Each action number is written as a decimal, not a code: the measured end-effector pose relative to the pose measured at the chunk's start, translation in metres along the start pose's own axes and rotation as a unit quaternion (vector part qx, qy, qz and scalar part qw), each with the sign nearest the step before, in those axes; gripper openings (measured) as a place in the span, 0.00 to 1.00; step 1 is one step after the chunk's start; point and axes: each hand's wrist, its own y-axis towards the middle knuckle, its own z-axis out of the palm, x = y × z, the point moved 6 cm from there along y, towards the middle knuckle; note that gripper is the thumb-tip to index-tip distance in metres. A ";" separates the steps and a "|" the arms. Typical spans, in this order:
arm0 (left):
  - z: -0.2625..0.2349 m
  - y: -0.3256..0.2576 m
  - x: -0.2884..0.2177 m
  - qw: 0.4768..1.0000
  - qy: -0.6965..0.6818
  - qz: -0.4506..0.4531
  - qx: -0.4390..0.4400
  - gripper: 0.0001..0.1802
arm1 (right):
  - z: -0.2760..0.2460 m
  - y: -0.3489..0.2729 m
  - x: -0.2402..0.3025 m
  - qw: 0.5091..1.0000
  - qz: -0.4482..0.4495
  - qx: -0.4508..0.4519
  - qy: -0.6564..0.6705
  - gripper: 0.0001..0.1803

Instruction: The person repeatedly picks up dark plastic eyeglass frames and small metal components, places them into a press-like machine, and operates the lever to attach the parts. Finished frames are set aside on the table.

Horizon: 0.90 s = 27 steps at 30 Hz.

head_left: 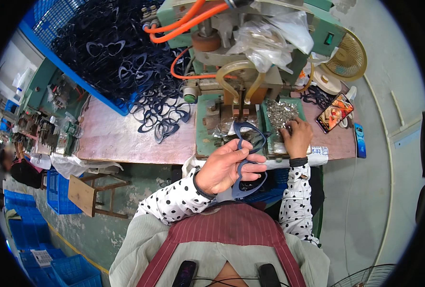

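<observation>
In my left hand point(229, 167) is a dark blue plastic glasses frame point(243, 189), gripped at its bridge between thumb and fingers. One eye opening points up toward the machine's metal tooling point(241, 112); the other hangs down toward my lap. My right hand point(297, 137) rests at the near edge of a heap of small shiny metal parts point(280, 112) on the machine's right side. Its fingers are curled and pinched there, and whatever lies between the tips is too small to tell. Polka-dot sleeves cover both forearms.
A large blue crate point(74, 79) heaped with dark frames stands at the left, with loose frames point(160, 115) spilling onto the table point(107, 129). Orange hoses point(188, 21) cross above the green machine point(327, 28). On the right lie a phone point(335, 112) and a fan point(346, 55).
</observation>
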 end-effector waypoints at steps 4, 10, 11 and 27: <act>0.001 0.000 0.002 1.000 0.012 -0.003 -0.007 0.10 | 0.003 0.002 -0.014 0.997 0.042 -0.044 0.049 0.08; -0.041 -0.022 -0.018 0.897 0.435 0.006 -0.078 0.15 | -0.001 0.000 0.011 0.998 -0.010 -0.052 -0.045 0.11; -0.063 -0.025 -0.029 0.858 0.499 0.060 -0.105 0.12 | 0.001 0.001 0.009 0.999 0.001 -0.044 -0.025 0.11; -0.312 0.043 -0.225 0.305 0.809 0.139 -0.482 0.35 | 0.001 -0.001 -0.008 0.986 0.054 -0.135 0.083 0.02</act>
